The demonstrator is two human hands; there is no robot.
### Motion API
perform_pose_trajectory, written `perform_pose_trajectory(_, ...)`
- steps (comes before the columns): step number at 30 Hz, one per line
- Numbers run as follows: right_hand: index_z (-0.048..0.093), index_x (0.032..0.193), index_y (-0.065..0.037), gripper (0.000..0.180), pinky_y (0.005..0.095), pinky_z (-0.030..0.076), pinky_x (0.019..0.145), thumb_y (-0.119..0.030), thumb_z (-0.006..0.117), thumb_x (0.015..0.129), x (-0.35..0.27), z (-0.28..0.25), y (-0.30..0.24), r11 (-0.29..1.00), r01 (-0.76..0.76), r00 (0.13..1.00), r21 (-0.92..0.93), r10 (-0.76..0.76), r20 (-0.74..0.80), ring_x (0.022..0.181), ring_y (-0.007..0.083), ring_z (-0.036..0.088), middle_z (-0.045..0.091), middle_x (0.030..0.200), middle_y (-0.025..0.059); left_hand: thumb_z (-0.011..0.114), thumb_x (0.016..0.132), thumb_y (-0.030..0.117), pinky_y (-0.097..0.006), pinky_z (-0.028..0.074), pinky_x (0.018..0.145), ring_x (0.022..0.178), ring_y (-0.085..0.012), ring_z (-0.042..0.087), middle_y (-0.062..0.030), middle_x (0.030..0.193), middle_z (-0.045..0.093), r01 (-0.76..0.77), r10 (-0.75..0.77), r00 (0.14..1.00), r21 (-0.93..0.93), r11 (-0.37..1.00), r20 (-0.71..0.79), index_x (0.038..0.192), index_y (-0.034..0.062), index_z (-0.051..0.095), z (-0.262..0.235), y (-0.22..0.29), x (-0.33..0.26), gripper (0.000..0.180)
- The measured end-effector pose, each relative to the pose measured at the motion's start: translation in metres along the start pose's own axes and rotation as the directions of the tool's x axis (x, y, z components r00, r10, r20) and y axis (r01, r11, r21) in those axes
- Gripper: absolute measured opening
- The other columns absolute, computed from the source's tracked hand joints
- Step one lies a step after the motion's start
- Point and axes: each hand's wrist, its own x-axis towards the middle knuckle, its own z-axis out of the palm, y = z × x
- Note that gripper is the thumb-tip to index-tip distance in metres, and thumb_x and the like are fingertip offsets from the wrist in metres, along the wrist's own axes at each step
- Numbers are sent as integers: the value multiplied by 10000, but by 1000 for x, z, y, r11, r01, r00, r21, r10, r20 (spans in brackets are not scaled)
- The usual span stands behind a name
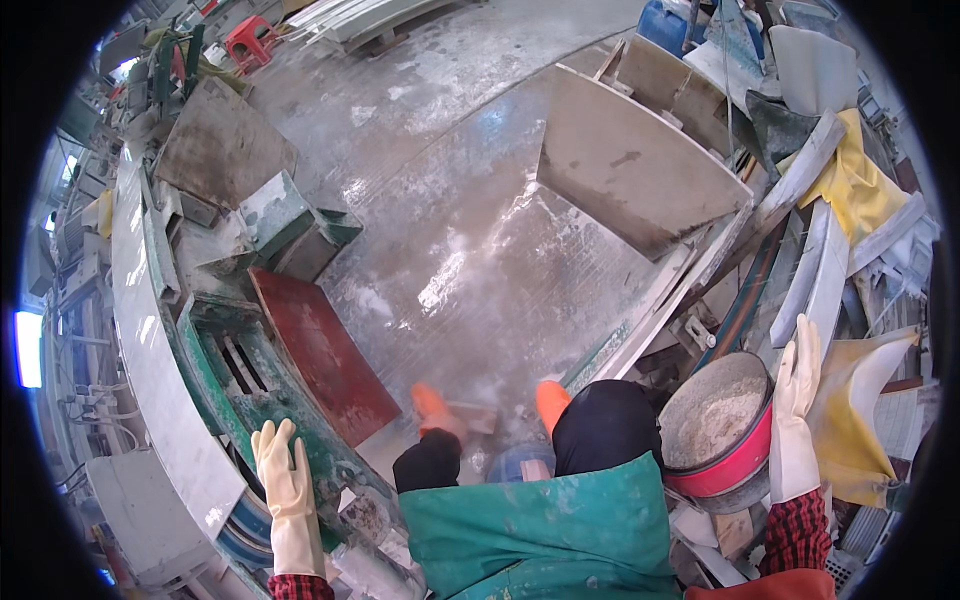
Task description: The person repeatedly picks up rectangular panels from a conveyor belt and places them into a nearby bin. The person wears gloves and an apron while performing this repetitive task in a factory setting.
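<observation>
Cream rubber gloves cover both hands, with red-and-black checked sleeves behind them. My left hand (285, 475) has its fingers stretched forward and holds nothing. It is beside a dirty green metal machine frame (225, 345) and near the end of a long pale slab (160, 350). At the right, my right hand (797, 395) is also open, fingers straight and close together, with no object in its grasp. Against its inner side stands a pink-red bucket (715, 480) holding pale, powdery material (722, 420). Whether the glove touches the bucket's rim cannot be made out.
A reddish-brown board (325, 355) leans by the green frame. Large grey panels (630, 165) stand at the far right, beside wooden planks (800, 185) and yellow sheeting (860, 180). My orange boots (550, 405) rest on the wet, dusty floor (430, 200). A red stool (250, 42) stands far left.
</observation>
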Motion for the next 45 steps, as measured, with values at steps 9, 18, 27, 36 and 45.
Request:
perform_pose_trajectory(9, 547, 1423, -25, 429, 437, 341, 1170, -178, 524, 1022, -7, 2, -2, 999, 15, 999, 38, -13, -42, 1375, 384, 465, 541, 1437, 222, 701, 896, 25, -486, 342, 1173, 1310, -419, 534, -232, 1283, 652, -17, 18, 1000, 25, 1000, -15, 1247, 59, 682, 5, -10, -6, 353)
perform_pose_trajectory(18, 573, 1388, -80, 454, 434, 388, 1140, -253, 625, 972, -15, 12, 2, 999, -31, 990, 8, 32, -134, 1333, 362, 512, 579, 1401, 190, 688, 897, 57, -462, 386, 1131, 1241, -405, 580, -246, 1193, 688, -37, 28, 995, -106, 994, -92, 1168, 35, 709, 13, -18, -7, 272)
perform_pose_trajectory(27, 508, 1470, -167, 929, 491, 430, 1111, -579, 828, 701, 15, -11, -2, 732, -677, 725, -79, 682, 97, 1322, 387, 536, 562, 1432, 174, 720, 854, 127, -484, 457, 985, 1060, -412, 592, -213, 1107, 667, -18, -9, 966, -101, 995, -257, 1169, 59, 688, 3, -23, -34, 324)
perform_pose_trajectory(36, 391, 1525, -214, 1023, 504, 488, 1065, -327, 866, 625, 14, -17, -16, 588, -799, 529, -128, 788, 314, 1339, 438, 509, 443, 1509, 231, 748, 824, 160, -507, 378, 1134, 1291, -463, 515, -302, 1294, 617, 58, -78, 970, -95, 994, -230, 1172, 91, 691, 9, -12, -52, 359)
perform_pose_trajectory(45, 578, 1374, -146, 762, 547, 420, 1052, -245, 795, 651, 37, -65, -19, 79, -711, 544, 699, 691, 476, 1258, 403, 557, 587, 1379, 152, 746, 816, 149, -507, 373, 1149, 1274, -472, 539, -316, 1321, 605, 100, -145, 943, -158, 982, -301, 1106, 74, 712, 6, -14, -63, 301)
